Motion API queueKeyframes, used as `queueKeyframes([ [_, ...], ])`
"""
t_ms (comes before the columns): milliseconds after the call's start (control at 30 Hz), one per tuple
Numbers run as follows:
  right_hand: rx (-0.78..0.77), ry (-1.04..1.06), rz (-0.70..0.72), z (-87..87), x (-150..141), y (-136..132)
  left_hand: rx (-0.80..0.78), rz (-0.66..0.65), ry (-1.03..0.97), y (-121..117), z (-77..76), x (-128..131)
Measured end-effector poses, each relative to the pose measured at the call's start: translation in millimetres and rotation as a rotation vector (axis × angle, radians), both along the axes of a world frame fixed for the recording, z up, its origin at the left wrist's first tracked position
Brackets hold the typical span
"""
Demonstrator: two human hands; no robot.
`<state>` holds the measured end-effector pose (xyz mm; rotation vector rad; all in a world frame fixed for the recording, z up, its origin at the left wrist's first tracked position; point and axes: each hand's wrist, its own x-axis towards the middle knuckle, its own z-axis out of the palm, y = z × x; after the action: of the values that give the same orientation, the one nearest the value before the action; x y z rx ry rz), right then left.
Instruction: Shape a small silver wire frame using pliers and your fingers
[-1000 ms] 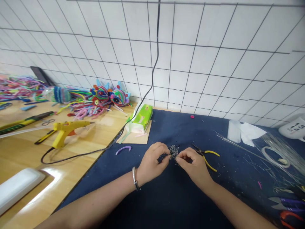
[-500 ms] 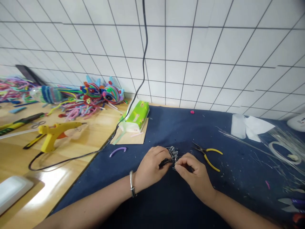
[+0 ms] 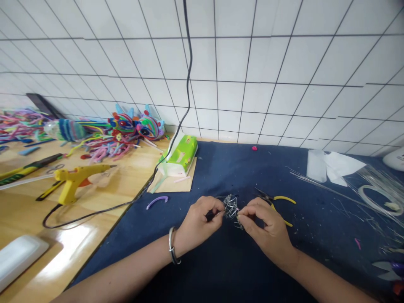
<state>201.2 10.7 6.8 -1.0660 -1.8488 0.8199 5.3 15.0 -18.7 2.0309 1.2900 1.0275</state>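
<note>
A small tangle of bent silvery wire (image 3: 231, 205) is held over the dark blue cloth (image 3: 227, 168), between my two hands. My left hand (image 3: 202, 219), with a metal bangle at the wrist, pinches the tangle's left side between thumb and fingers. On the opposite side, my right hand (image 3: 263, 223) grips the wire with thumb and forefinger. Just behind the right hand lie pliers (image 3: 268, 198) with yellow handles, partly covered by that hand. How the wires join is too fine to make out.
A yellow glue gun (image 3: 75, 181) lies on the wooden table at left, its black cord trailing rightward. A green tissue pack (image 3: 184, 151) rests on a board. Loose wires (image 3: 315, 185) and a wire coil (image 3: 380, 200) lie at right, and a purple curved piece (image 3: 157, 202) left of my hands.
My hands have moved slightly apart, the right one shifting right and covering more of the pliers. More of the wire tangle shows between them. The view has shifted a little.
</note>
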Motion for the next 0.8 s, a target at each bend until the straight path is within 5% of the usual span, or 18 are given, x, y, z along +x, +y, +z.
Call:
queueKeyframes([
  [400, -0.064, -0.220, -0.005, 44.1, -1.1, 14.5, -0.557, -0.158, -0.710, 8.0, 15.5, -5.3],
  [800, 0.048, -0.533, 0.132, 92.8, -20.2, 34.0, -0.655, -0.237, -0.885, 13.6, 17.4, -20.3],
])
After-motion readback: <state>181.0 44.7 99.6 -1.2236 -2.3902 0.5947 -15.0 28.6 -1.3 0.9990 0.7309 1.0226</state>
